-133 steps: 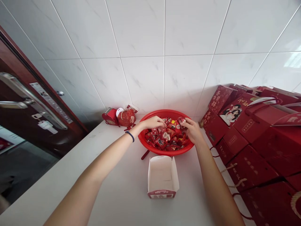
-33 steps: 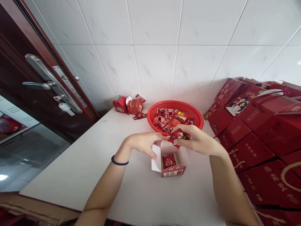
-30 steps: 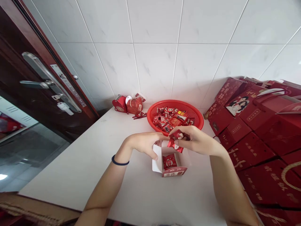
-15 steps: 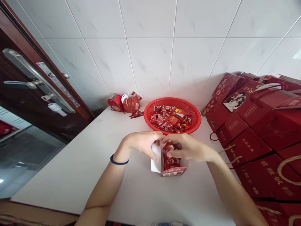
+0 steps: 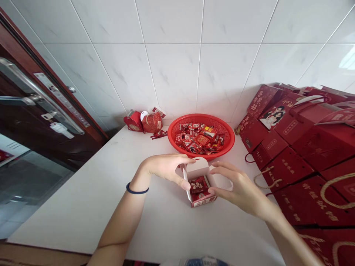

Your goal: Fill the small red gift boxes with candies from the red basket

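Note:
On the white table stands a small red-and-white gift box (image 5: 204, 202) with its white flaps raised. Red-wrapped candies (image 5: 197, 186) lie inside it. My left hand (image 5: 166, 168), with a dark band at the wrist, curves round the left side of the box, its thumb against the left flap and its fingers by the back flap. My right hand (image 5: 235, 183) is at the right flap, thumb and fingers spread apart, with no candy visible in it. Just behind the box is a red plastic basket (image 5: 232, 142) full of wrapped candies (image 5: 203, 138).
Two small red gift boxes (image 5: 142, 122) stand against the tiled wall at the back left. Stacked red gift bags (image 5: 299, 162) line the right side. A dark door (image 5: 41, 99) with a metal handle is on the left. Something blue (image 5: 206, 261) shows at the bottom edge.
My right hand has let go of a red candy in the box and moved right, its fingers opening. The back flap and the candies inside now show more clearly. My left hand stays by the left flap.

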Available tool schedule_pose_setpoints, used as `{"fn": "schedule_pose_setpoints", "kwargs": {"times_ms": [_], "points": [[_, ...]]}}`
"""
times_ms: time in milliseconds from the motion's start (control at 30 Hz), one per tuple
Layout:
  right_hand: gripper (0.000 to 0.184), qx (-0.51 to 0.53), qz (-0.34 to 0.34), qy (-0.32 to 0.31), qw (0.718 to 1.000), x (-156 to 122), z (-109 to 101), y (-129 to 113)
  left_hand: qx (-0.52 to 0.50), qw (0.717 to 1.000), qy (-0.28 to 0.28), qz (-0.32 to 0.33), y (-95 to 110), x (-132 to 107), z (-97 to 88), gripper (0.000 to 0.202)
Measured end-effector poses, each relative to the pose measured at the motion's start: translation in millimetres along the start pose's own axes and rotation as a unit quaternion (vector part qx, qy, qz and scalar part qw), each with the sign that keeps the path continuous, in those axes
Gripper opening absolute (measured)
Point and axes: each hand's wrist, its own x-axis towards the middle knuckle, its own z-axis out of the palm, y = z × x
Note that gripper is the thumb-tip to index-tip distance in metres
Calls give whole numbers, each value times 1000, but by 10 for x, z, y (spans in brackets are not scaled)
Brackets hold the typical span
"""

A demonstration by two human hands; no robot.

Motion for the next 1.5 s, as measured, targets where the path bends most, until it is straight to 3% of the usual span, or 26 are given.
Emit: {"fn": "schedule_pose_setpoints", "kwargs": {"times_ms": [167,233,367,533,767,967,1167,1300,1400,1500], "points": [[74,-16,35,69,997,-361,266,60,24,999,13,-26,58,15,35,96],[79,-20,43,114,992,-466,385,52,31,998,34,-31,100,43,91,88],[67,16,28,139,990,-581,600,29,72,992,88,-54,235,113,246,75],[49,17,-20,113,993,-594,712,63,110,982,118,-95,360,186,388,85],[54,-2,-104,124,987,-538,670,237,166,975,103,-104,355,181,390,34],[26,10,-74,153,985,-424,632,271,129,989,42,-66,281,161,344,28],[22,-26,-90,170,981,-351,615,300,123,987,72,-69,312,219,432,17],[26,16,-40,194,980,-351,660,272,110,990,72,-41,322,213,428,14],[26,28,-24,213,976,-324,691,263,105,992,63,-12,318,189,408,31],[24,28,-8,212,977,-292,684,272,107,992,63,-27,348,194,445,42]]}}
